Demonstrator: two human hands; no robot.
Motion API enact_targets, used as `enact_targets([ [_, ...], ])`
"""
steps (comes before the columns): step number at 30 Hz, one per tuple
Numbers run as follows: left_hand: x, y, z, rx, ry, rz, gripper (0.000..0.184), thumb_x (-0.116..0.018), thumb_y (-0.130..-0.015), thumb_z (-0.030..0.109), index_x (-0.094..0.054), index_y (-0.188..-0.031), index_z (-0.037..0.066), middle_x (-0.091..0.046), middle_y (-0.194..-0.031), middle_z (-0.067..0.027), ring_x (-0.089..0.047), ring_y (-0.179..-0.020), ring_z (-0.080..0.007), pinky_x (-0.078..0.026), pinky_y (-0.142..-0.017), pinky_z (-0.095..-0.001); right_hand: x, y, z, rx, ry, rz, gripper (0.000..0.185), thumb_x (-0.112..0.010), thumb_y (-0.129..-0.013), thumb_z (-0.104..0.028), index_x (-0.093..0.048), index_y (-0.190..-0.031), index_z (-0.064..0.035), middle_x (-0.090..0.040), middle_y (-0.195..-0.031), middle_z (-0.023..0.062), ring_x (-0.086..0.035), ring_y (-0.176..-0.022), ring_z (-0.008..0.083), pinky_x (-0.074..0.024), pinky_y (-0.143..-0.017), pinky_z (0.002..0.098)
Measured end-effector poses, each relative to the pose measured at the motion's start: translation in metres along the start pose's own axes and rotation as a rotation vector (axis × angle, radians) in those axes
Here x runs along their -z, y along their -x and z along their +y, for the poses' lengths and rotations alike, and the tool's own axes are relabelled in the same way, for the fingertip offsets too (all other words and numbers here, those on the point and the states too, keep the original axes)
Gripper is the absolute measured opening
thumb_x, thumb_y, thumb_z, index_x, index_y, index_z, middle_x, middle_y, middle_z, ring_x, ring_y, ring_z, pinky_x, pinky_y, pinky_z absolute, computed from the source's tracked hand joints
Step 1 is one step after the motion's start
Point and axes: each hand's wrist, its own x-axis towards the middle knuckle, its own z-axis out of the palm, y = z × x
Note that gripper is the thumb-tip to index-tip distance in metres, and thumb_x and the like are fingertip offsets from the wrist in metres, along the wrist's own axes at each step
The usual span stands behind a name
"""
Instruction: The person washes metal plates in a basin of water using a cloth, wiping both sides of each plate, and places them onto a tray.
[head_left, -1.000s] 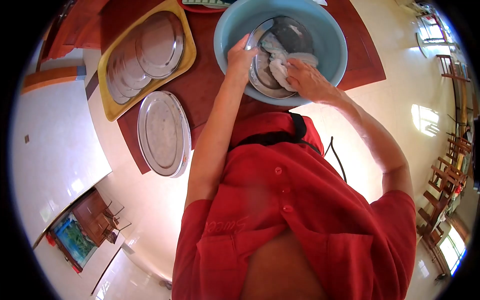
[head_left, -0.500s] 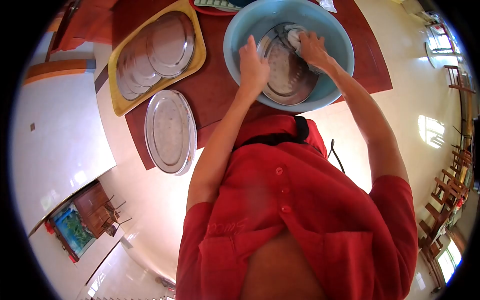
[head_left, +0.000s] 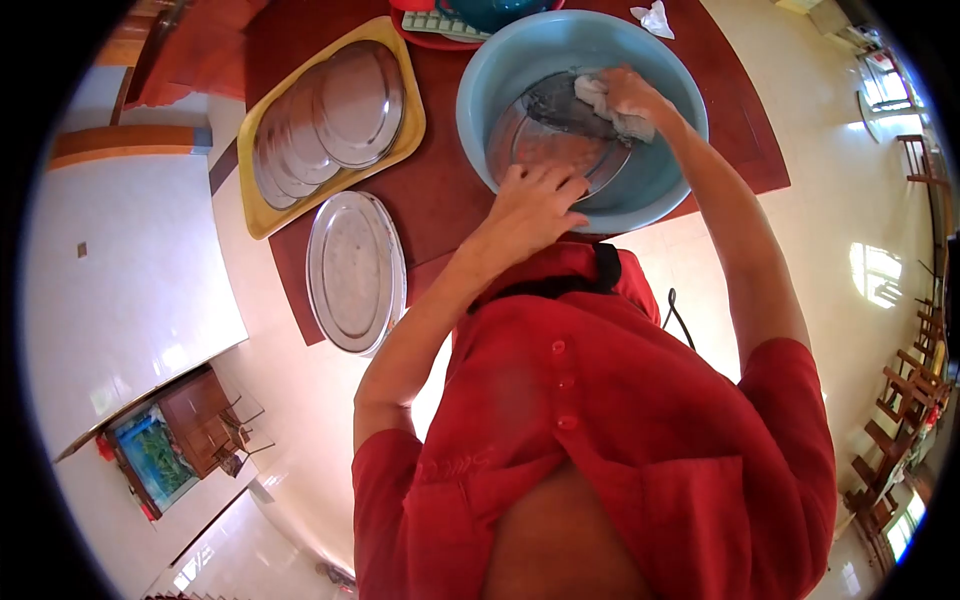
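A shiny oval metal plate [head_left: 560, 150] sits tilted inside the blue plastic basin [head_left: 470, 150]. At the near side of the basin, my left hand [head_left: 540, 205] is closed over the plate's near rim, with the fingertips on the inner face and the thumb out to the right. My right hand [head_left: 635, 95] grips a wet whitish-grey cloth [head_left: 600, 95] at the plate's far right part. Part of the cloth is hidden under the fingers.
Left of the basin, a yellow tray [head_left: 418, 130] bears several overlapping oval metal plates [head_left: 358, 105]. A stack of oval metal plates [head_left: 352, 270] stands by the table's near-left edge. Behind are a red basin [head_left: 425, 38], a teal bowl [head_left: 500, 12] and crumpled white tissue [head_left: 654, 19].
My left hand has moved from the plate's left side to its near rim. The plate has turned in the basin. My right hand with the cloth has shifted slightly.
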Motion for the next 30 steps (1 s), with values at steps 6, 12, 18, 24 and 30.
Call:
enact_targets([
  [6,0.012,-0.002,-0.016,0.027,-0.17,0.082,0.021,-0.056,-0.078,0.018,-0.059,-0.099,0.015,-0.061,-0.095,0.0026,-0.056,-0.09,-0.0162,-0.035,-0.071,-0.0356,-0.007,-0.001,0.044,-0.229,-1.144,-0.087,0.033,-0.056,-0.08,-0.015,-0.052,-0.111,-0.0036,-0.054,-0.111,0.0116,-0.056,-0.091,0.0264,-0.0483,-0.072,0.0366],
  [12,0.056,-0.023,0.003,0.235,0.054,0.11,0.018,-0.054,-0.081,0.019,-0.062,-0.095,0.012,-0.065,-0.082,-0.0037,-0.06,-0.074,-0.0207,-0.041,-0.063,-0.0332,0.026,0.036,-0.014,-0.613,-1.197,0.171,0.023,-0.049,-0.084,-0.012,-0.054,-0.102,0.0013,-0.06,-0.096,0.0132,-0.059,-0.088,0.027,-0.0476,-0.073,0.0409],
  [18,0.071,-0.032,-0.022,0.507,0.53,0.098,0.025,-0.057,-0.08,0.024,-0.061,-0.1,0.01,-0.057,-0.068,-0.0118,-0.057,-0.063,-0.024,-0.043,-0.062,-0.0334,0.002,0.034,0.004,-0.319,-0.359,0.167,0.031,-0.044,-0.084,-0.009,-0.045,-0.114,-0.0037,-0.051,-0.108,0.0203,-0.052,-0.101,0.0407,-0.0449,-0.08,0.0492],
  [24,0.075,-0.034,-0.036,0.689,0.913,0.238,0.021,-0.06,-0.081,0.013,-0.061,-0.097,-0.001,-0.06,-0.082,-0.0019,-0.054,-0.074,-0.0103,-0.043,-0.067,-0.0227,-0.002,0.06,-0.049,-0.214,0.134,0.426,0.042,-0.046,-0.082,-0.01,-0.034,-0.122,-0.0023,-0.04,-0.116,0.0249,-0.048,-0.101,0.0441,-0.0473,-0.078,0.0525],
  [30,0.073,-0.029,-0.039,0.92,1.343,0.435,0.034,-0.057,-0.085,0.011,-0.048,-0.113,-0.005,-0.057,-0.105,-0.0117,-0.056,-0.091,-0.0164,-0.045,-0.081,-0.027,-0.01,0.077,-0.052,-0.063,0.213,0.247,0.046,-0.046,-0.081,-0.005,-0.033,-0.125,-0.001,-0.038,-0.114,0.026,-0.048,-0.097,0.0434,-0.0483,-0.076,0.048],
])
